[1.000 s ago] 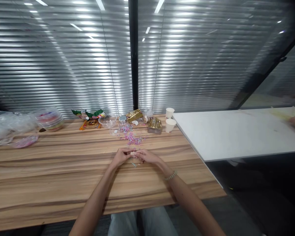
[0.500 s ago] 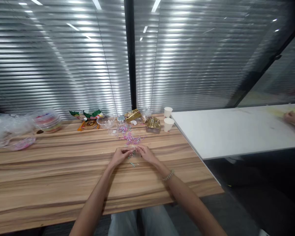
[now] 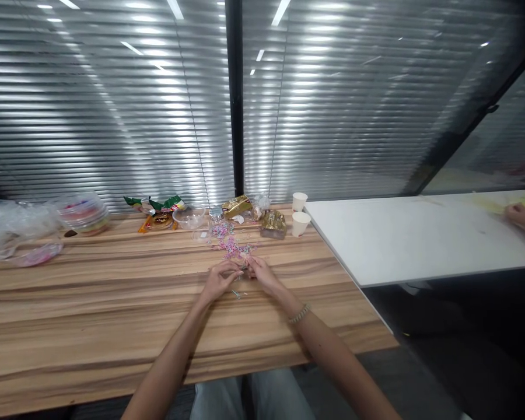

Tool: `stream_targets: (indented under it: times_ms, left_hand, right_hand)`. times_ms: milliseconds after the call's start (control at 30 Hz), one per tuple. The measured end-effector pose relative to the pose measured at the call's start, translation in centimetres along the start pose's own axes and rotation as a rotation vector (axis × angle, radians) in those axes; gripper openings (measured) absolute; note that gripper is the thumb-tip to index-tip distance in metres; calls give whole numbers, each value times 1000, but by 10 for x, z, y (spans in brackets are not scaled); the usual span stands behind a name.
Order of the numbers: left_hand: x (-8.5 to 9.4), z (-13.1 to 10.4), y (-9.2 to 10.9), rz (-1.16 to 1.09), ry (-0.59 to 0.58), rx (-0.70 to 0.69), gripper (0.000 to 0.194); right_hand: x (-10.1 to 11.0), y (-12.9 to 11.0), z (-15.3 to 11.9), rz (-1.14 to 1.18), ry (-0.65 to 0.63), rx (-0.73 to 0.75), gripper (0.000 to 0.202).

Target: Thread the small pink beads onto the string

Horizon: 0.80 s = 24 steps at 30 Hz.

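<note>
Both left hand [image 3: 219,280] and right hand [image 3: 262,274] show narrowed fingers, grip unclear. The right now nears the coloured pieces [image 3: 233,248], likely shifting fingerwork there.

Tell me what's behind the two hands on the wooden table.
Beyond the left hand and right hand, small pink and purple pieces lie scattered back toward a small clear container. Whatever lies directly under the hands is covered and cannot be seen.
</note>
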<state>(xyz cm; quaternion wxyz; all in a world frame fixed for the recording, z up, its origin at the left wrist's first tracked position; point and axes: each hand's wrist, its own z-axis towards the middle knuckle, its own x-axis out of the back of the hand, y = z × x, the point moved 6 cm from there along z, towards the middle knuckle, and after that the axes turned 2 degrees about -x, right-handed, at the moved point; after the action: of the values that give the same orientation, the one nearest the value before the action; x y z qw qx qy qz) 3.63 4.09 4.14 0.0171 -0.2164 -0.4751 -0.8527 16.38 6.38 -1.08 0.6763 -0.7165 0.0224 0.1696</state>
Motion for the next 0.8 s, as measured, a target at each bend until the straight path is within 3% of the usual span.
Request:
stream_targets:
  times_ms: [167,300,533,633,800]
  left_hand:
    - [0,0,-12,-131,2,202,31]
    - [-11,-1,-23,-349,-14,336,35]
    - [-9,-7,-42,-539,149,580,34]
    - [-5,-9,-45,-570,193,612,35]
    - [-3,-9,-45,-511,242,550,38]
  right_hand:
    - [-4,0,-1,-20,-4,0,44]
    - [-6,-1,-4,-113,24,27,42]
    - [-25,-21,-18,-608,-160,294,35]
    - [-26,-22,-21,-813,-186,350,31]
    - [-22,-20,-24,-1104,-157,395,29]
